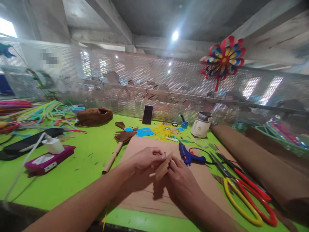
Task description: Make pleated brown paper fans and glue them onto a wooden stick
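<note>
My left hand (pixel 149 158) and my right hand (pixel 181 174) meet over a large sheet of brown paper (pixel 142 193) on the green table. Between them they hold a small, folded-looking piece of brown paper (pixel 163 168), tilted up off the sheet. The left fingertips pinch its upper end, and the right fingers are closed on its right side. Just beyond the right hand a blue glue gun (pixel 187 154) lies on the sheet. To the left of the sheet is a brown rolled-paper stick (pixel 112 159) with fan-shaped pleated ends.
Scissors with yellow and red handles (pixel 241 190) lie at the right, beside a thick brown roll (pixel 260 161). A white jug (pixel 201 126), a phone (pixel 147 114) and yellow scraps (pixel 166 131) stand or lie toward the back. A purple power strip (pixel 50 161) sits at the left.
</note>
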Demonstrator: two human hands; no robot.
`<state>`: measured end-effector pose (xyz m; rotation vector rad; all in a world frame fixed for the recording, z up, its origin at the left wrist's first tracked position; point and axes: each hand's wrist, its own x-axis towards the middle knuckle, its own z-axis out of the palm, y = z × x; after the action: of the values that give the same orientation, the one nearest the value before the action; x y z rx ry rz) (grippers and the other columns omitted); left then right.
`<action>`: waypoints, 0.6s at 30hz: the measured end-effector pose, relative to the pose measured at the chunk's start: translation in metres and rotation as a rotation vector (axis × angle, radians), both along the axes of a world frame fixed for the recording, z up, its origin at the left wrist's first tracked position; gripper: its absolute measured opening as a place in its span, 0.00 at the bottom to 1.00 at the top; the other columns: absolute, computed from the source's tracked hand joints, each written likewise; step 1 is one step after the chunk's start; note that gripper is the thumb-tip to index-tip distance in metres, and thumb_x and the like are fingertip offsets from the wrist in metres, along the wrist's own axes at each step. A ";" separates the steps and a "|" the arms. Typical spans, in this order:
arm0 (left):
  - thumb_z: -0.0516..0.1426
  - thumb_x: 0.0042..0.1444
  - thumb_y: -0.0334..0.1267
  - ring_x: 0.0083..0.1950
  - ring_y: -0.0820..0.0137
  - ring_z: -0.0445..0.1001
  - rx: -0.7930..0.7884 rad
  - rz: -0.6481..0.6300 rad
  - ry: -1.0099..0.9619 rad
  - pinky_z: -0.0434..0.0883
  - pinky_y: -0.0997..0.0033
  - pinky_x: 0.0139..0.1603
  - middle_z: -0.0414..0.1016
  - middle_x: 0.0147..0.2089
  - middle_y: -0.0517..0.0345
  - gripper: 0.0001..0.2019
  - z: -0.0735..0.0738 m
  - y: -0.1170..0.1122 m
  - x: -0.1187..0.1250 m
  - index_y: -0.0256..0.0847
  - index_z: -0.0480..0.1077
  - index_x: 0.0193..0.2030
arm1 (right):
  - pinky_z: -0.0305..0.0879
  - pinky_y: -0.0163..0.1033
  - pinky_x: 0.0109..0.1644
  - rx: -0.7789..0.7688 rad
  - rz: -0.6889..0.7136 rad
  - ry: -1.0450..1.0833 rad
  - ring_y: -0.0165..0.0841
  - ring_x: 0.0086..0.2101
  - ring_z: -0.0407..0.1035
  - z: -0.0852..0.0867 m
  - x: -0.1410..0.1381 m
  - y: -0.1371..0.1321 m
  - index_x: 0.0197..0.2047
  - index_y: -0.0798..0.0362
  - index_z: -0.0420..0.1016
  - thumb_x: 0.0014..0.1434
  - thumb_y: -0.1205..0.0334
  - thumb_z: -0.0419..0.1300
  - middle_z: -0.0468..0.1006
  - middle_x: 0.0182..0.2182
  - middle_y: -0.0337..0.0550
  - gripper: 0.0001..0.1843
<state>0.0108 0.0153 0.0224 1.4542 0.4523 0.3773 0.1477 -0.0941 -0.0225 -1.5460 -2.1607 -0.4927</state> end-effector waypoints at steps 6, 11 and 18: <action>0.58 0.47 0.37 0.23 0.77 0.59 0.125 0.214 0.058 0.55 0.74 0.25 0.62 0.21 0.65 0.08 -0.016 -0.011 0.007 0.39 0.62 0.26 | 0.66 0.46 0.48 -0.126 0.026 0.144 0.40 0.46 0.64 0.005 -0.008 -0.006 0.52 0.55 0.69 0.56 0.73 0.55 0.73 0.46 0.51 0.20; 0.56 0.49 0.38 0.26 0.75 0.61 0.266 0.276 0.139 0.57 0.74 0.25 0.65 0.23 0.62 0.06 -0.024 -0.004 0.006 0.39 0.64 0.26 | 0.66 0.45 0.47 -0.228 0.017 0.290 0.38 0.43 0.64 0.006 -0.005 -0.012 0.43 0.52 0.72 0.58 0.73 0.53 0.72 0.43 0.48 0.12; 0.56 0.49 0.39 0.28 0.72 0.64 0.333 0.190 0.199 0.60 0.73 0.27 0.69 0.26 0.58 0.08 -0.025 0.001 0.001 0.36 0.66 0.26 | 0.67 0.44 0.45 -0.187 0.051 0.354 0.38 0.42 0.65 0.005 -0.003 -0.011 0.38 0.54 0.74 0.56 0.76 0.52 0.74 0.40 0.49 0.13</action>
<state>0.0114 0.0158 -0.0025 1.7873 0.7168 0.4785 0.1449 -0.1046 -0.0173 -1.5336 -2.0064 0.0053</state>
